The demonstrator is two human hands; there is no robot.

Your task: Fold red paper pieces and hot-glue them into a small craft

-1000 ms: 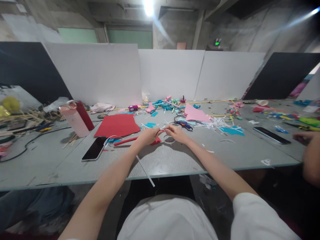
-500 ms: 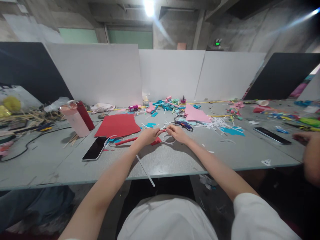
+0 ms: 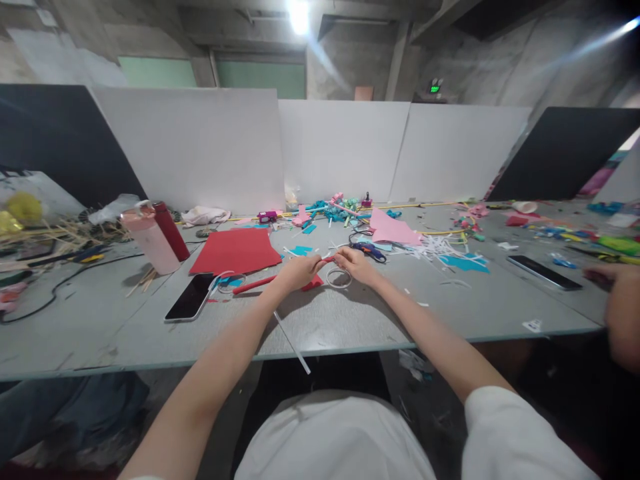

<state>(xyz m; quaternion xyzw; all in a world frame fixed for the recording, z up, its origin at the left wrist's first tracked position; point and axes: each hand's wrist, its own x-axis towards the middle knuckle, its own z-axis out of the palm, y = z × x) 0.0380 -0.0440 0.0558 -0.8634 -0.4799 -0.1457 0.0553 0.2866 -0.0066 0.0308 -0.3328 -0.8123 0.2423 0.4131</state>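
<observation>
Both hands meet over the table, each with fingers closed on a thin red strip, perhaps rolled paper [image 3: 329, 260]. My left hand [image 3: 298, 272] pinches its left part, and my right hand [image 3: 358, 265] its right end. A red rod [image 3: 254, 285] runs out to the left behind my left wrist; whether it joins the held piece is hidden. Beneath the hands lies a red paper scrap [image 3: 313, 283]. A white ring, like a tape roll [image 3: 339, 286], is just below my right fingers. A narrow white strip [image 3: 293, 343] hangs over the table's front edge below my left forearm.
A red sheet [image 3: 235, 251], a phone [image 3: 190, 298] and two bottles [image 3: 155, 243] are on the left. Behind my right hand sit a dark blue glue gun [image 3: 369, 251] and pink paper [image 3: 393, 227]. Another person's hand [image 3: 613, 275] is at far right, near a second phone [image 3: 545, 272].
My right hand has shifted slightly, and a bit more of the red strip shows between the fingers. The red rod's left end has moved a little to the right.
</observation>
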